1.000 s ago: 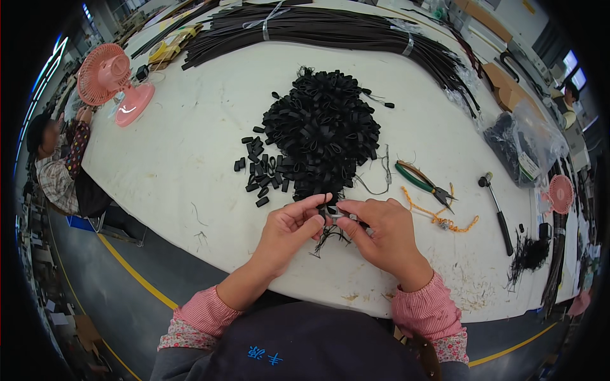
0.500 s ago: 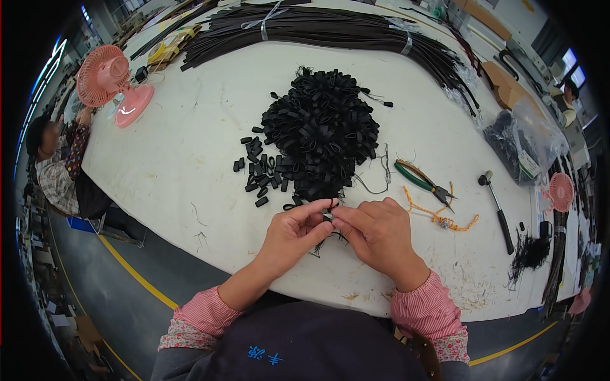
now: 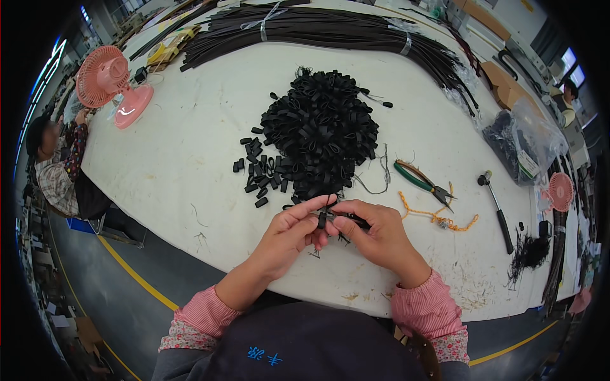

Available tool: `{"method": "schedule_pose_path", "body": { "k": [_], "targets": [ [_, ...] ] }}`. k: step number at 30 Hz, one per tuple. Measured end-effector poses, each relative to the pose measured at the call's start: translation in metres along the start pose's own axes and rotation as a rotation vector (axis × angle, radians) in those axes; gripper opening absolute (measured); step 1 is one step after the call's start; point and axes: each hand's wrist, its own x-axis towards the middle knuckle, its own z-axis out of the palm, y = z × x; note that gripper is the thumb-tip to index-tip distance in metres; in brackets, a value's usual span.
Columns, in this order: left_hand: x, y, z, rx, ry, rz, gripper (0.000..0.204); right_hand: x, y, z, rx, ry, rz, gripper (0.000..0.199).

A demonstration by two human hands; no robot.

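Note:
Just in front of the heap of black strap loops, my two hands meet close to the table's near edge. Thumb and fingers of my left hand pinch a small black strap loop. My right hand is closed around a small dark tool, mostly hidden by the fingers, so its kind does not show. Its inner end touches or nearly touches the loop. A dark strand stands up at my left fingertips, and loose black threads show below them. Smaller finished-looking loops lie scattered left of the heap.
Green-handled pliers, an orange cord and a hammer lie to the right. Long black strips are bundled across the back. A pink fan stands far left, near a seated person. A clear bag sits at right.
My right fingers have opened out slightly and turned, bringing the dark tool into view. The black loop now shows between my left fingertips. The orange cord's left end has shifted slightly.

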Motion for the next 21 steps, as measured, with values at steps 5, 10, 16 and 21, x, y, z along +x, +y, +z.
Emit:
{"method": "schedule_pose_path", "body": {
  "k": [5, 10, 16, 21],
  "targets": [
    [0.0, 0.001, -0.001, -0.03, -0.024, -0.016, 0.044, 0.001, 0.008, 0.002, 0.026, 0.016, -0.114, 0.017],
    [0.0, 0.005, 0.003, -0.023, -0.03, -0.038, 0.045, 0.002, 0.002, 0.0, 0.02, -0.012, -0.088, 0.016],
    [-0.003, 0.012, 0.002, 0.122, 0.143, 0.119, 0.039, 0.006, 0.011, 0.003, -0.063, 0.193, 0.036, 0.02],
    [0.002, 0.035, -0.012, 0.421, 0.408, 0.481, 0.029, 0.007, 0.007, 0.007, -0.224, 0.161, 0.082, 0.027]
  ]
}}
